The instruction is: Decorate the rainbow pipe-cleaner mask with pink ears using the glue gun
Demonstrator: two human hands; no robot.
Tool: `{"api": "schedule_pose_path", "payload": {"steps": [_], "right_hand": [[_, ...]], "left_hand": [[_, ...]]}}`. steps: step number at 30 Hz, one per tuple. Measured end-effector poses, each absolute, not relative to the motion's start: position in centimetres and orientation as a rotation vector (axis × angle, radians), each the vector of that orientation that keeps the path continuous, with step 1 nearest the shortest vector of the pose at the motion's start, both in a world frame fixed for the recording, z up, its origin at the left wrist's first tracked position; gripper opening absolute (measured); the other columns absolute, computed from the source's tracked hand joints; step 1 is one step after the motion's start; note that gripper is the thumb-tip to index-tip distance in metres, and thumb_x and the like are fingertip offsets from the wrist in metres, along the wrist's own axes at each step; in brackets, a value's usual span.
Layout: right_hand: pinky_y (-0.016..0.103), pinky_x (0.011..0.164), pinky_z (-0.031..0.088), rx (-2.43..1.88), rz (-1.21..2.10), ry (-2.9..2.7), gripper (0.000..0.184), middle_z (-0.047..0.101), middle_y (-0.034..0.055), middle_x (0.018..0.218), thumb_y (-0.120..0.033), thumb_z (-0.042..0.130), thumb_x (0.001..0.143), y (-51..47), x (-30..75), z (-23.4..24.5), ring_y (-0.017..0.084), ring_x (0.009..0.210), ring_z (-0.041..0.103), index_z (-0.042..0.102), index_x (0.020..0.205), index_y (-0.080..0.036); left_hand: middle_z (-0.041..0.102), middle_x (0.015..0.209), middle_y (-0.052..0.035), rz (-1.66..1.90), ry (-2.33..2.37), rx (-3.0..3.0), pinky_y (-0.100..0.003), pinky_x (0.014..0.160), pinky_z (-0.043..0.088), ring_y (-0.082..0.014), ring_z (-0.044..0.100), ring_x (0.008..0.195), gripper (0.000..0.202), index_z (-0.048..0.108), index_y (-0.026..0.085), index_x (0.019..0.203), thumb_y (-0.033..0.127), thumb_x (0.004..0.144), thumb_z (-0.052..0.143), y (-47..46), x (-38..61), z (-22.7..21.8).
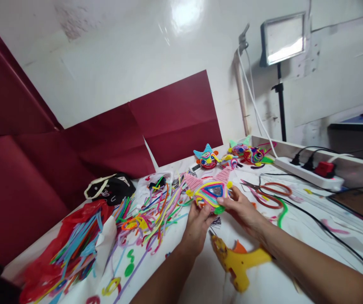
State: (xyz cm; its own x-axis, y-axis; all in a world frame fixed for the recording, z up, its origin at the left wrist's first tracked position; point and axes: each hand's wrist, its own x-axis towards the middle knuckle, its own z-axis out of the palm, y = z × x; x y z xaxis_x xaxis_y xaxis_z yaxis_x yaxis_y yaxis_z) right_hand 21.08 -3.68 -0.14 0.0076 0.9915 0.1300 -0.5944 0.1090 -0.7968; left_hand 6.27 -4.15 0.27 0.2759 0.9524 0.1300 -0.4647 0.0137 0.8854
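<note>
Red and crumpled, the plastic bag (80,216) is spilling loose stems at the far left, and a tangled pile of pipe cleaners (151,209) is lying beside it, so plenty of stock seems unused. The left hand (197,226) and right hand (243,211) are holding the pipe-cleaner figure (211,192) just above the table, fingers clamped on its lower edge. It is looking close to complete (pink ears and coiled face already in place). A yellow glue gun (238,261) is lying under the right wrist. Three finished figures (208,158) are sitting farther back, near the wall.
</note>
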Motion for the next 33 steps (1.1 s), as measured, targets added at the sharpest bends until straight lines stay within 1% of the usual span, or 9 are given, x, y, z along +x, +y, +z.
{"api": "schedule_pose_path", "payload": {"steps": [3,7,12,16,19,24,27,33], "right_hand": [[0.042,0.095,0.047,-0.651,1.360,-0.813,0.057,0.067,0.0039,0.111,-0.029,0.087,0.058,-3.72,21.00,-0.16,0.027,0.107,0.062,0.059,0.108,-0.025],[0.040,0.093,0.048,-0.639,1.351,-0.826,0.058,0.067,0.0025,0.107,-0.028,0.088,0.056,-3.78,20.82,-0.12,0.026,0.103,0.063,0.060,0.107,-0.026],[0.040,0.088,0.049,-0.620,1.337,-0.836,0.057,0.069,0.0021,0.102,-0.030,0.088,0.057,-3.98,20.63,0.10,0.025,0.096,0.066,0.061,0.108,-0.026],[0.040,0.089,0.049,-0.625,1.330,-0.852,0.059,0.069,0.0023,0.102,-0.031,0.089,0.057,-4.07,20.53,0.13,0.025,0.097,0.066,0.061,0.109,-0.026],[0.040,0.091,0.049,-0.641,1.324,-0.858,0.062,0.070,0.0023,0.104,-0.032,0.089,0.057,-4.12,20.47,0.12,0.025,0.100,0.065,0.060,0.111,-0.027],[0.039,0.090,0.050,-0.648,1.317,-0.879,0.061,0.069,0.0039,0.109,-0.036,0.089,0.057,-4.22,20.40,0.15,0.027,0.103,0.065,0.060,0.109,-0.026],[0.041,0.093,0.049,-0.661,1.318,-0.894,0.060,0.068,0.0047,0.114,-0.039,0.088,0.059,-4.20,20.45,0.01,0.027,0.105,0.065,0.059,0.110,-0.026],[0.044,0.098,0.047,-0.722,1.315,-0.900,0.069,0.063,0.0069,0.123,-0.041,0.090,0.056,-4.12,20.64,-0.25,0.028,0.108,0.064,0.057,0.115,-0.027]], "left_hand": [[0.063,0.129,-0.0087,1.222,0.606,1.011,-0.046,0.105,0.045,-0.0264,0.058,0.123,0.057,0.049,0.028,0.132,0.033,0.081,0.074,-4.22,6.24,0.22],[0.066,0.125,-0.0076,1.231,0.625,0.988,-0.044,0.105,0.045,-0.0256,0.059,0.122,0.058,0.050,0.028,0.132,0.033,0.079,0.075,-4.29,6.22,0.18],[0.068,0.121,-0.0063,1.238,0.622,0.986,-0.044,0.105,0.045,-0.0234,0.062,0.119,0.059,0.045,0.030,0.135,0.029,0.083,0.072,-4.28,6.06,-0.21],[0.070,0.118,-0.0055,1.244,0.605,0.989,-0.043,0.105,0.045,-0.0222,0.063,0.117,0.062,0.042,0.031,0.137,0.028,0.083,0.072,-4.28,5.94,-0.48],[0.069,0.121,-0.0056,1.251,0.587,0.986,-0.042,0.106,0.044,-0.0223,0.062,0.119,0.063,0.041,0.031,0.139,0.027,0.084,0.071,-4.31,5.95,-0.49],[0.063,0.131,-0.0056,1.253,0.530,0.986,-0.043,0.109,0.042,-0.0233,0.059,0.124,0.062,0.041,0.031,0.139,0.025,0.085,0.070,-4.40,6.08,-0.33],[0.065,0.129,-0.0050,1.264,0.539,0.962,-0.043,0.109,0.042,-0.0227,0.059,0.123,0.061,0.043,0.031,0.139,0.026,0.085,0.070,-4.46,6.16,-0.27],[0.066,0.126,-0.0059,1.277,0.527,0.940,-0.044,0.107,0.044,-0.0241,0.061,0.121,0.054,0.050,0.028,0.132,0.028,0.083,0.072,-4.43,6.14,-0.32]]}}
